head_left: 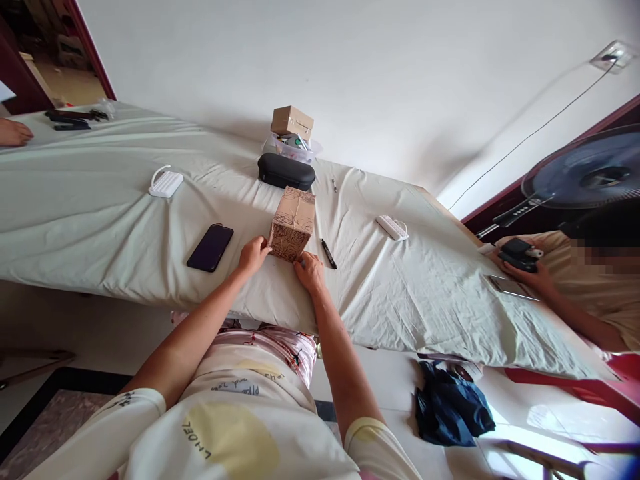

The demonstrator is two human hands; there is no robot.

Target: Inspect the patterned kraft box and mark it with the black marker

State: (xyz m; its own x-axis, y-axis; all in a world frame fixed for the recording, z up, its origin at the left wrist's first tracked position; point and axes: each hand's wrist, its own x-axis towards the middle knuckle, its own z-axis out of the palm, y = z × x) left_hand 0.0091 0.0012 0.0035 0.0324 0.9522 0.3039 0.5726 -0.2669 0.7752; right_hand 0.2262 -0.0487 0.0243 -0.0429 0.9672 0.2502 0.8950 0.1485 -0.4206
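A small cardboard box [293,223] with dark curly drawings on its top and front stands on the cloth-covered table before me. My left hand [255,255] has its fingers closed at the box's left front edge. At the lower right front corner, my right hand [311,272] holds the box with bent fingers, some of them hidden from view. Just right of the box lies a black marker pen [329,254]. A dark smartphone [211,247] rests on the cloth to the left of my left hand.
Behind the box are a black hard case [287,171], a plastic tub [295,148] and another carton [293,121]. White power strips [167,183] lie on both sides. On the right sits a person [600,280] holding a black device, near a fan [590,170]. Another person's hand [14,132] shows far left.
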